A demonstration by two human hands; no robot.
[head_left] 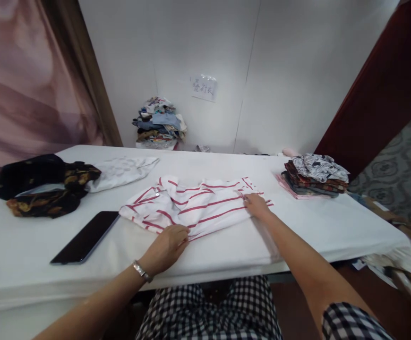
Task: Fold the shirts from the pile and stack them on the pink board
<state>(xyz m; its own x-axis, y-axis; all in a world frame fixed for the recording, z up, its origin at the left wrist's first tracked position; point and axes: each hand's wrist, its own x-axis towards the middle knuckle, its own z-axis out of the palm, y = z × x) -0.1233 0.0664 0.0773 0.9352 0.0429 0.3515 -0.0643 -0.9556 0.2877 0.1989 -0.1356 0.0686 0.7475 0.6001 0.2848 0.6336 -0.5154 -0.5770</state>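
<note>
A white garment with red stripes [198, 205] lies crumpled on the white table [326, 222] in front of me. My left hand [166, 248] rests at the garment's near edge, fingers curled and pinching the cloth; a metal watch band sits on that wrist. My right hand [256, 206] lies on the garment's right end, fingers closed down on the fabric.
A dark phone [87, 237] lies left of the garment. A black floral garment [42, 184] and a white cloth [122, 171] lie at the far left. A stack of folded clothes [313, 175] stands at the right. A clothes pile [160, 123] sits against the wall.
</note>
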